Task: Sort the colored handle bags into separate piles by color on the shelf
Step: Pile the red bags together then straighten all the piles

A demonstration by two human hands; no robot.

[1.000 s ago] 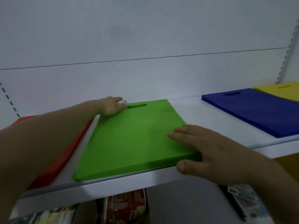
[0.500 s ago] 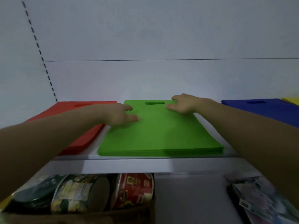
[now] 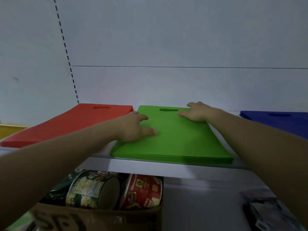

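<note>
Below, cardboard box [image 3: 100, 219] of printed tubs [image 3: 88, 189]; above, left hand [image 3: 133, 129] and right hand [image 3: 196, 112] loose-fingered on green bags [image 3: 180, 140]

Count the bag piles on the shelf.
3: red pile at left, green pile in the middle, blue pile at right, partly cut off. More may lie out of view.

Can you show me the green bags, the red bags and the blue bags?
green bags [image 3: 183, 139], head view, middle of top bag
red bags [image 3: 75, 120], head view, top of pile
blue bags [image 3: 257, 116], head view, beside handle hole
</note>
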